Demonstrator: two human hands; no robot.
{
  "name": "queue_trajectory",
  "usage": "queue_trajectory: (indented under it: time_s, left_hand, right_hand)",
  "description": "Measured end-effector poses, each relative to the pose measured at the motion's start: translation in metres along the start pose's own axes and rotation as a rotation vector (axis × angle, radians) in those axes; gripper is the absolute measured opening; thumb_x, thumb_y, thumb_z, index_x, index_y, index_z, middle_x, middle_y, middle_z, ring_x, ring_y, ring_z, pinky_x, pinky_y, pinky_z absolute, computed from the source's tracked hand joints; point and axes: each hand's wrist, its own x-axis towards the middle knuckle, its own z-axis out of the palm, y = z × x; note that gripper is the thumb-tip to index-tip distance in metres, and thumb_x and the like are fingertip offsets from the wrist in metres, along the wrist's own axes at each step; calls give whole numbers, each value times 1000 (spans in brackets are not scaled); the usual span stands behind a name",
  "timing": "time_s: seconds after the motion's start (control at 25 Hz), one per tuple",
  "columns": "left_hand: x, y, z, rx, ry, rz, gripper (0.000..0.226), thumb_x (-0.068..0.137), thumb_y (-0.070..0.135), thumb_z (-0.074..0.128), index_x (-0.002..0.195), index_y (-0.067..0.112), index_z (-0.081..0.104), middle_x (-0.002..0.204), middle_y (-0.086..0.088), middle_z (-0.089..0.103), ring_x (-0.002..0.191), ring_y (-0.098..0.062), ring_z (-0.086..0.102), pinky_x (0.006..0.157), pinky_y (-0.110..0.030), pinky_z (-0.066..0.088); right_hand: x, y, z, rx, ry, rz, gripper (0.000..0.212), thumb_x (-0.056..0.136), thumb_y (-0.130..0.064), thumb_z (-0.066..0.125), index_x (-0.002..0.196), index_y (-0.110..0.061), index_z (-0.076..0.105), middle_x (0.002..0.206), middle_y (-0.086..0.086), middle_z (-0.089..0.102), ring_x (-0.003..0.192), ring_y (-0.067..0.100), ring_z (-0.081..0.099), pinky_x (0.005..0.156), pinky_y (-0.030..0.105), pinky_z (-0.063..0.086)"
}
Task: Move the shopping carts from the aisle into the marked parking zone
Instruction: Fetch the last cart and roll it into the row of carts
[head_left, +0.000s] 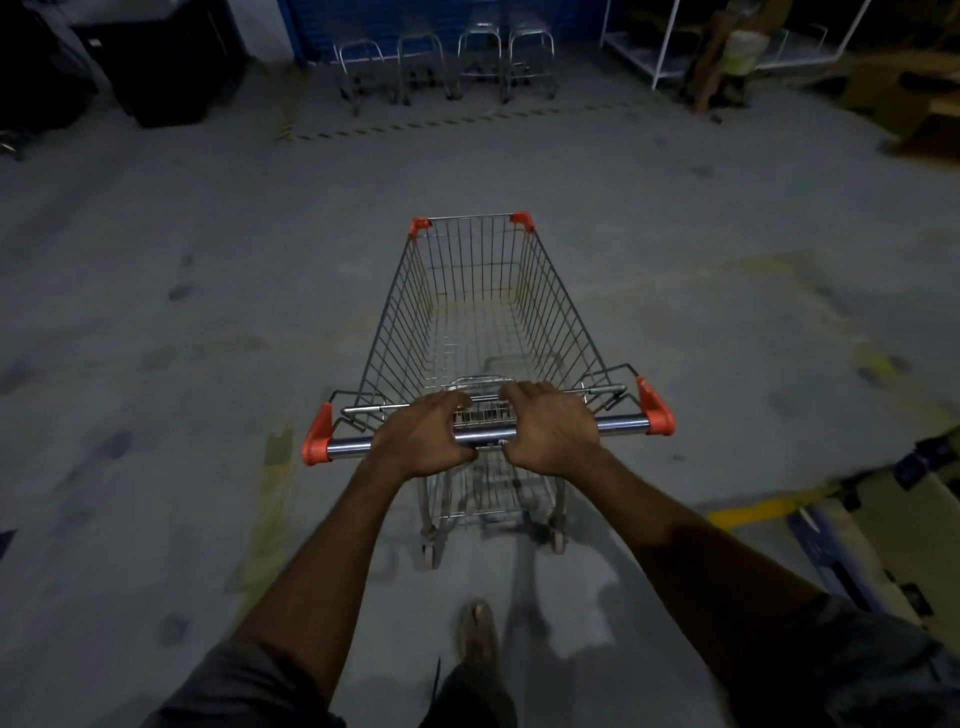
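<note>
An empty wire shopping cart (475, 291) with orange corner caps stands on the grey floor right in front of me, its nose pointing away. My left hand (423, 434) grips the metal handle bar (621, 423) left of its middle. My right hand (550, 426) grips the same bar just beside it, fingers curled over the top. Far ahead, several parked carts (447, 62) stand in a row against a blue wall, behind a striped yellow-and-black floor line (415, 124).
Dark bins (171, 62) stand at the far left. A white rack (670, 47) and cardboard boxes (893, 93) fill the far right. A flattened box (883, 525) lies near right beside a yellow floor mark (753, 512). My foot (475, 631) shows below the cart.
</note>
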Motion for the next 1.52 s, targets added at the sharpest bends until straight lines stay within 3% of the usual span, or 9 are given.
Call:
queue_trajectory:
  time_s: [0.16,0.28,0.44,0.76,0.96,1.12,1.4,1.52]
  left_hand:
    - [82,-29,-16,32,57,40,62,65,56,79,118,32,55,124,7,48,111,-15,50,78,-30,44]
    - [143,-50,-38,74,-41,-29,43,70,62,71,102,35,60,103,7,65,92,-19,63,69,-30,43]
    - [221,-84,-64,137,-98,15,39,74,62,67,98,33,70,100,4,73,91,-21,67,67,-29,42]
    - [369,-150,-96,170,-79,-5,45,72,61,62,103,31,73,103,0,74,95,-25,69,72,-30,49]
    - [463,-174,-106,209,15,-34,45,71,59,54,99,28,73,98,-1,75,93,-26,70,75,-31,51]
    - [540,-193,-118,296,125,-55,34,80,50,58,99,26,72,98,-2,75,94,-27,70,76,-31,51]
    - [679,-218,-143,491,231,-61,37,86,50,56,105,21,69,89,-5,74,81,-29,71,67,-32,50]
    - [728,-229,-150,504,300,-58,30,78,47,67,90,19,71,70,-4,71,61,-29,69,55,-30,47]
  right_hand:
    - [85,20,-7,-56,-45,31,46,75,-50,60,111,-20,62,99,3,69,88,27,66,73,35,52]
    - [153,29,-17,-125,-106,68,34,76,-48,57,92,-21,71,86,4,72,79,28,68,74,34,52]
    - [239,39,-22,-131,-134,102,37,75,-49,57,95,-20,72,92,6,74,86,29,70,78,36,53]
    - [399,67,-30,-150,-148,110,41,78,-51,57,101,-21,72,96,6,73,89,28,70,77,35,53]
    - [497,101,-33,-152,-125,124,35,77,-48,58,91,-20,72,85,3,71,80,25,68,75,34,53]
    - [581,137,-30,-163,-44,79,33,76,-49,56,87,-21,71,67,-3,57,63,21,57,65,30,49]
    - [728,200,-33,-191,36,-24,30,83,-42,56,100,-20,68,72,-1,64,63,22,57,63,31,44]
    - [781,222,-32,-198,84,-46,31,84,-40,57,103,-18,67,77,1,69,67,24,66,66,33,50]
